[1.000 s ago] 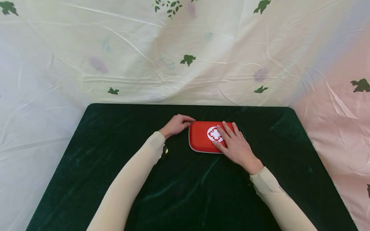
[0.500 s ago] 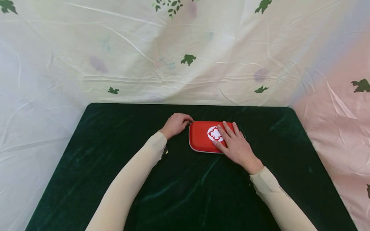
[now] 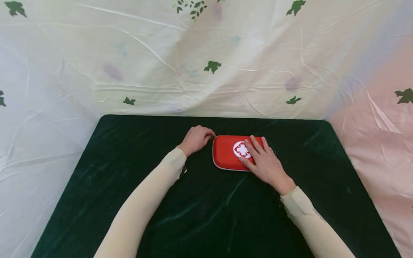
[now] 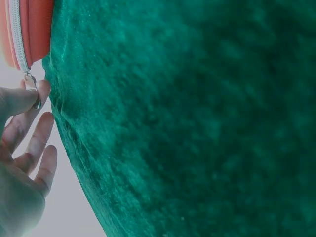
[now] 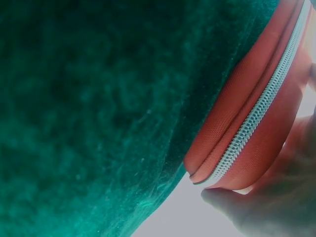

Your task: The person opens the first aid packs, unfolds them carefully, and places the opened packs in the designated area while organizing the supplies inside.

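A red zippered first-aid case [image 3: 222, 154] with a white cross emblem lies flat on the dark green cloth. At its far left corner my left hand [image 3: 195, 139] pinches the metal zipper pull [image 4: 37, 101] between thumb and index finger; the other fingers are loosely bent, as the left wrist view shows. My right hand [image 3: 266, 163] rests spread on the right part of the lid, fingers straight, partly covering the emblem. Along the case's side the silver zipper [image 5: 252, 118] shows with its teeth meshed in the right wrist view.
The green velvet-covered table [image 3: 193, 215] stretches out on all sides of the case. Behind it hangs a pale cloth backdrop [image 3: 155, 53] with green leaf prints, turning pink on the right. The table's far edge lies a little beyond the case.
My left hand has shifted slightly up and left at the case's corner, its fingers more bent. The right hand and the case stay in place; the whole view drifts slightly.
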The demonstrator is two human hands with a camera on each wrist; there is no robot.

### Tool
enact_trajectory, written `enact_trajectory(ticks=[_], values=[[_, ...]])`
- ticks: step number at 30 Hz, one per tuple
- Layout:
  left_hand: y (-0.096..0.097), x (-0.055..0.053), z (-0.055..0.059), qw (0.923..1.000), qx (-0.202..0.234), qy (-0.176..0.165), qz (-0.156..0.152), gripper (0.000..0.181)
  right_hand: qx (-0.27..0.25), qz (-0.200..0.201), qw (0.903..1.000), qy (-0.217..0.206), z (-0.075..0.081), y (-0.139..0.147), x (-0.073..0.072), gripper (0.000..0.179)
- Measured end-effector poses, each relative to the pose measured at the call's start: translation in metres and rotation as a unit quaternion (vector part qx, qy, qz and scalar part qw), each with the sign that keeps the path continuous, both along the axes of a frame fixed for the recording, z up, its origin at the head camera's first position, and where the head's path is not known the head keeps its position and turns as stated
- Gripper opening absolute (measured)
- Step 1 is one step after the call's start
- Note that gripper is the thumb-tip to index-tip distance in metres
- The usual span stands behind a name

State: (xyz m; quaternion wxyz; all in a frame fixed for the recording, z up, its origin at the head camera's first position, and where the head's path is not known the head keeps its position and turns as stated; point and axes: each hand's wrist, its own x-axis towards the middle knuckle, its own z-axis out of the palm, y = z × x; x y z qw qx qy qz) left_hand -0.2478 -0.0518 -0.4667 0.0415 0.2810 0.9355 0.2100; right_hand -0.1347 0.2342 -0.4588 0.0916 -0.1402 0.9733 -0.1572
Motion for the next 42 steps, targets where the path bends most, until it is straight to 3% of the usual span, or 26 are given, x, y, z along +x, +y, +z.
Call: enact_trajectory(ticks=[15,25,42], values=[[-0.006,0.008,0.003,0.9998,0.004,-0.014,-0.011,0.025,-0.003,0.004,1.0,-0.004,-0.001,0.001,0.001,0.085],[-0.008,0.011,0.002,0.9998,0.006,0.007,-0.016,0.023,-0.001,0.005,1.0,-0.003,-0.002,0.001,0.001,0.085],[-0.012,0.018,0.001,0.9998,0.013,-0.006,-0.013,0.023,0.005,0.007,0.9999,0.006,-0.004,0.002,0.002,0.086]])
